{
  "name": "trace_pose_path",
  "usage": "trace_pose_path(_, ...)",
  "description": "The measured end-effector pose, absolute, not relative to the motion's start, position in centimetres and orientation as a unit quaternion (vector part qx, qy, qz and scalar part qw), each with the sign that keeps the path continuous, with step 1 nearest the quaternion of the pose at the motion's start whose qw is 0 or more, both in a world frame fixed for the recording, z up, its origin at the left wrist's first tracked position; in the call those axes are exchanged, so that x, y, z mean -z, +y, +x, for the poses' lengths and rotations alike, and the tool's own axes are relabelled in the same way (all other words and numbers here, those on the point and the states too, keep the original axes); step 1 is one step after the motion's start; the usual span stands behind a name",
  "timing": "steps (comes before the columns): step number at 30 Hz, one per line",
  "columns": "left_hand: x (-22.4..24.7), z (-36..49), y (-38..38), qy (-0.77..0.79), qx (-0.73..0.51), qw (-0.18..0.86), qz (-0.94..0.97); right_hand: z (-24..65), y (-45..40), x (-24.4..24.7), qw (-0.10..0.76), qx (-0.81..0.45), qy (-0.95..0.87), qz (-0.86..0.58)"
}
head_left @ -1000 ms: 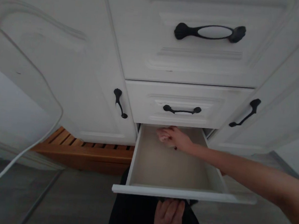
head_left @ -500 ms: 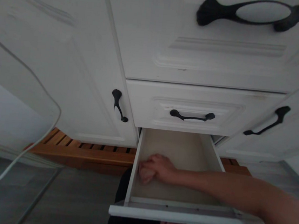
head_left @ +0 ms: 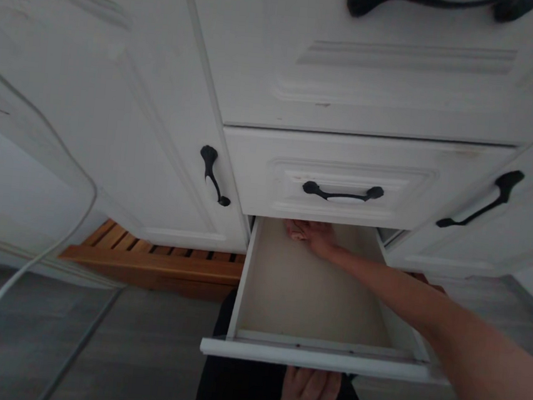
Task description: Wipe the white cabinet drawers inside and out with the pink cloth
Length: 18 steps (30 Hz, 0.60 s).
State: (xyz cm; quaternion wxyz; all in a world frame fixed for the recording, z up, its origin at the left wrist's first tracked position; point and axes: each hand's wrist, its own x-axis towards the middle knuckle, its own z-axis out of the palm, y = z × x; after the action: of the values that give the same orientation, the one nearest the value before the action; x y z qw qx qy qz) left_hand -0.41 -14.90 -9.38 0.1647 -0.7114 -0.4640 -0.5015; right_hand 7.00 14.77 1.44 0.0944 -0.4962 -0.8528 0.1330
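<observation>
The pulled-out white drawer [head_left: 298, 357] shows a bare, pale bottom. Deep inside it, near the back and just below the closed drawer above, lies my right hand [head_left: 314, 235]. Its fingers are bunched around something pinkish that I cannot make out, pressed on the drawer's bottom. My right forearm crosses the drawer's right side. Below the drawer's front panel, my left hand [head_left: 308, 393] has its fingers curled up against the panel's outer side; the fingertips are hidden by the panel's edge.
A closed white drawer [head_left: 251, 161] with a black handle [head_left: 342, 193] is directly above. White cabinet doors flank it. A slatted wooden platform [head_left: 161, 262] runs under the cabinet. A white cable [head_left: 43, 265] hangs at left. My dark-clothed legs [head_left: 238, 392] are beneath the drawer.
My right hand has moved from the drawer's left front part to its back. More of my left hand shows below the front panel. The view has tilted slightly downward.
</observation>
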Motion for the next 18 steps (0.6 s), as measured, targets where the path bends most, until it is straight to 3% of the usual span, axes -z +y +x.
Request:
trace_pose_path(5,10.1,-0.5,-15.0,-0.47,0.503,0.168,-0.706,8.5,6.0,0.3,-0.013,-0.193,-0.92,-0.339)
trace_pose_path(9,12.0,-0.7,-15.6,-0.444,0.467,0.185,-0.742,10.7,2.6,-1.0,-0.139,-0.324,-0.897,-0.267)
trace_pose_path(11,13.1,-0.7,-16.0,-0.44,0.451,0.18,-0.755,11.6,4.5,-2.6,-0.167,-0.266,-0.905,-0.288)
trace_pose_path(15,14.0,-0.1,-16.3,-0.483,0.467,0.173,-0.721,12.9,11.4,-4.8,-0.099,-0.024,-0.895,-0.435)
trace_pose_path(18,13.1,-0.1,-15.9,-0.484,0.477,0.182,-0.71,13.3,14.8,-4.4,-0.11,0.02,-0.835,-0.538)
